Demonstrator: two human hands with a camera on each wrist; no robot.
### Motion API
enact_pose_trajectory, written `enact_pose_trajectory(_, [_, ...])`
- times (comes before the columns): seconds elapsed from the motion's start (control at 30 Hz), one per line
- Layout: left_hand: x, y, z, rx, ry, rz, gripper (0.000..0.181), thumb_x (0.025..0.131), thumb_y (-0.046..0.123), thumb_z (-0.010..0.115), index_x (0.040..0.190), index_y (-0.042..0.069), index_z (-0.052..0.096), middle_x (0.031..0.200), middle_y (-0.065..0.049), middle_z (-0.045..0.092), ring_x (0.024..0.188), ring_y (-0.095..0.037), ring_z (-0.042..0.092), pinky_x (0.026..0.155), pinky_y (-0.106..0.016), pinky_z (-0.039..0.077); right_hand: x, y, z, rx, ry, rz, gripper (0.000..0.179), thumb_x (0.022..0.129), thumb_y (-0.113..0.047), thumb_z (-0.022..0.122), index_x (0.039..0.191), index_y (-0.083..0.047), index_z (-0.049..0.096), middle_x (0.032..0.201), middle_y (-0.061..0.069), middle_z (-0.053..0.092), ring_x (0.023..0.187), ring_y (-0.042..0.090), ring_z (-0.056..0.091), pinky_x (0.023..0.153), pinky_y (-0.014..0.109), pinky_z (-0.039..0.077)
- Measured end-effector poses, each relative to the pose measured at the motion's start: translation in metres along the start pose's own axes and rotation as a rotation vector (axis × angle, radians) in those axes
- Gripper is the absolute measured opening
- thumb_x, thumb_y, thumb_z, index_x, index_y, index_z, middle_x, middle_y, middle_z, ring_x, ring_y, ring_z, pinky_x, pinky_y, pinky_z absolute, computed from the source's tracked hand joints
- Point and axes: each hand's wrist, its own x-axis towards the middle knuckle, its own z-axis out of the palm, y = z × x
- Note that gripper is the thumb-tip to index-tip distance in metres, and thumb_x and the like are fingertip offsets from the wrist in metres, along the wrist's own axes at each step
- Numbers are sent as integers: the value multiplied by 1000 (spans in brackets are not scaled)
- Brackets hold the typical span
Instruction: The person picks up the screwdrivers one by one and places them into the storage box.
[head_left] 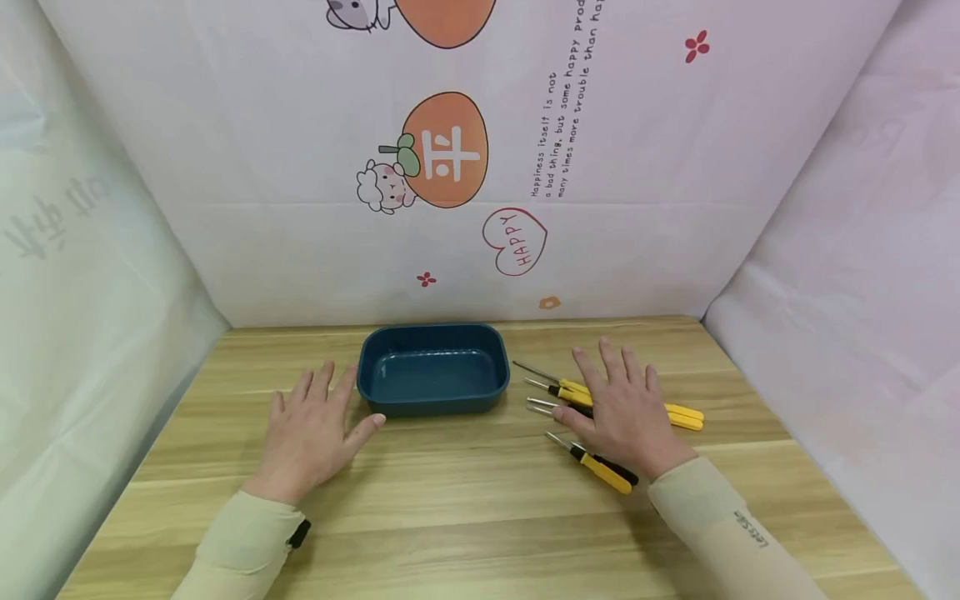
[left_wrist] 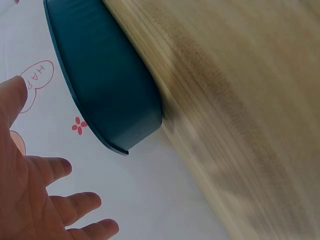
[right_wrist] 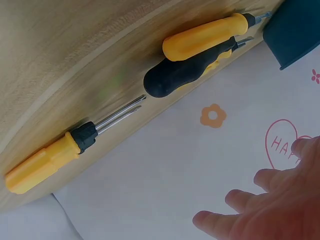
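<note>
A dark blue-green rectangular container (head_left: 433, 407) stands near the back of the wooden table. My left hand (head_left: 309, 437) is beside its left end with fingers spread, holding nothing; the left wrist view shows the container's side wall (left_wrist: 107, 75) beyond the fingers. Several screwdrivers lie right of the container. My right hand (head_left: 626, 412), fingers extended, is over the rear group and partly hides it. Yellow handles (head_left: 682, 416) stick out past that hand's right side. Closer to the front, a yellow-and-black screwdriver (head_left: 606, 475) lies against a black-handled one (head_left: 624, 472).
The wooden table (head_left: 420, 517) meets a white printed sheet (head_left: 630, 183) at its back edge. White sheeting (head_left: 82, 275) also hangs on the left, and more (head_left: 847, 275) on the right.
</note>
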Motion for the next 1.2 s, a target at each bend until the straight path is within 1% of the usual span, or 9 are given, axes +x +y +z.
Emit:
enact_pose_trajectory(0.17, [2,0,0,2,-7,-6,103,92,87,31,165,14,31,167,-25,29,150,-53,27,110,-86,16,0,-1,-3,0,-13,2,100,91,-85,41,169,-29,16,173,20,14,156,54,14,114,82,14])
enact_pose_trajectory(0.33, [3,-1,1,1,-9,-8,105,91,88,29,165,15,30,167,-25,28,150,-53,27,109,-86,16,0,-2,-4,4,-10,3,98,92,-81,48,169,-29,17,173,20,15,156,53,13,114,83,14])
enact_pose_trajectory(0.43, [3,-1,1,-5,0,-7,102,92,86,32,165,14,31,167,-25,29,150,-53,28,109,-86,17,0,-2,-4,-1,-8,3,98,92,-79,50,169,-29,17,173,20,15,156,53,13,114,82,14])
enact_pose_trajectory(0.63, [4,-1,1,-14,11,-9,99,94,83,35,164,13,33,166,-26,30,149,-53,31,109,-86,19,0,-3,-5,-6,-14,2,99,91,-83,46,169,-28,16,173,20,13,156,53,13,115,82,14])
enact_pose_trajectory(0.83, [6,-1,1,-21,17,-12,93,97,76,43,164,12,33,165,-27,32,147,-54,33,109,-85,21,-1,-3,-6,0,-12,2,100,91,-84,44,169,-28,17,173,20,13,156,53,13,115,82,14])
enact_pose_trajectory(0.93, [8,-1,2,-25,18,-14,93,98,76,41,164,12,32,165,-27,33,147,-53,34,109,-84,23,-1,-3,-6,4,-14,5,100,90,-84,44,169,-28,18,173,20,13,156,53,12,115,82,14])
enact_pose_trajectory(1.07, [9,0,2,-44,13,-21,96,97,79,35,164,12,32,164,-27,33,146,-53,34,109,-83,25,-1,-3,-6,4,-17,6,101,90,-85,44,169,-27,20,173,20,13,156,53,12,115,82,13])
enact_pose_trajectory(1.2, [11,1,2,-65,2,-27,96,97,79,34,165,11,31,165,-27,33,146,-54,35,109,-83,26,-1,-2,-6,3,-18,6,101,90,-85,44,168,-26,21,173,20,13,156,53,12,115,82,13])
